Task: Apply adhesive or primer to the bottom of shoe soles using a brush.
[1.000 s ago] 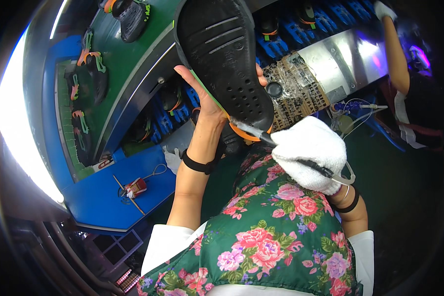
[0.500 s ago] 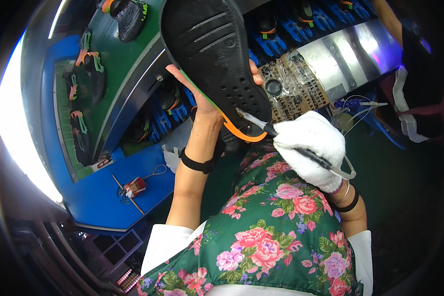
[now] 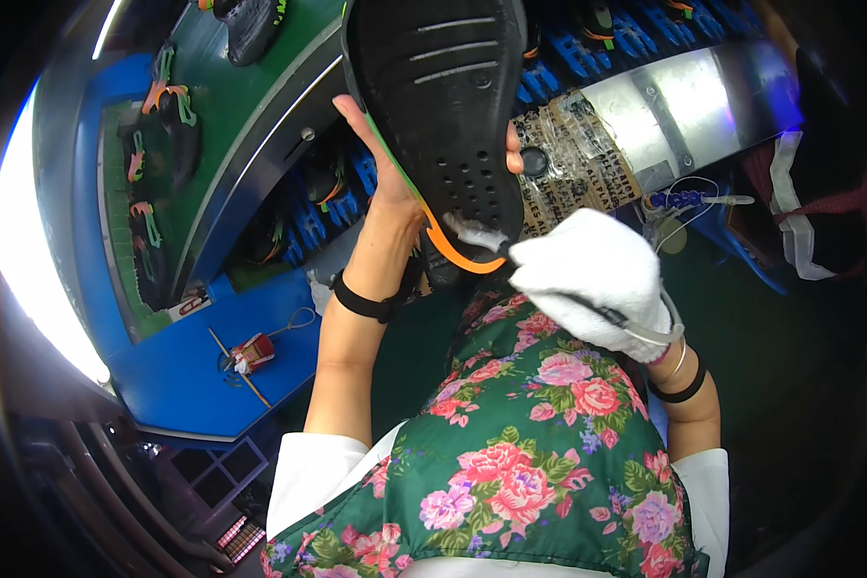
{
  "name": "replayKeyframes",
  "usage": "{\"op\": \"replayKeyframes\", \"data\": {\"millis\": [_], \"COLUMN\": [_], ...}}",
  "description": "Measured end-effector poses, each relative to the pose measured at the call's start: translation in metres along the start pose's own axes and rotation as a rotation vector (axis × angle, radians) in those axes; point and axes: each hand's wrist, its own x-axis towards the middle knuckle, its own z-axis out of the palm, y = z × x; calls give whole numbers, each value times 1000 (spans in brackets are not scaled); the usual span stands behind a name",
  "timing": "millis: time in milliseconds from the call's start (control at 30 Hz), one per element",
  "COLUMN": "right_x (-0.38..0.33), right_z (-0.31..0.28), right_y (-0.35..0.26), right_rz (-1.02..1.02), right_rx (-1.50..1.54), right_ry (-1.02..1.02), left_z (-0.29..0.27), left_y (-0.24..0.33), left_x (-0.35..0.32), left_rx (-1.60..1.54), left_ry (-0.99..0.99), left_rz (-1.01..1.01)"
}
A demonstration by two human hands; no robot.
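A black shoe sole (image 3: 432, 111) with grooves, small round holes and an orange-and-green edge is held up at the top middle. My left hand (image 3: 392, 183) is closed round its underside, with the thumb by the left edge and fingertips showing at the right edge. In a white glove, my right hand (image 3: 588, 279) grips a thin brush (image 3: 477, 234) with a tube running from its back end. The blurred bristles lie over the lower end of the sole, beside the orange rim.
A curved green conveyor (image 3: 260, 106) carrying shoe parts runs at the left. Below it, a blue table (image 3: 178, 385) bears a small red container (image 3: 252, 354) and a stick. Blue racks (image 3: 636, 37) and a metal plate patched with taped cardboard (image 3: 597, 154) stand behind the sole.
The sole and my left hand have shifted slightly right and up. My gloved right hand has moved a little left, and the bristles now sit lower, near the orange rim.
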Motion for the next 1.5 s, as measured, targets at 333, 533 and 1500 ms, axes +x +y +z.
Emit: {"op": "replayKeyframes", "data": {"millis": [333,533,1500], "right_x": [-8,-2,11], "right_z": [4,-4,-13], "right_y": [14,12,14], "right_rz": [-178,-83,26], "right_rx": [-51,270,-111], "right_ry": [-93,-234,132], "left_z": [-15,0,-19], "left_y": [-2,4,-68], "left_x": [-2,0,-77], "left_rx": [125,405,530], "left_ry": [22,246,656], "left_rz": [-208,-391,-211]}}
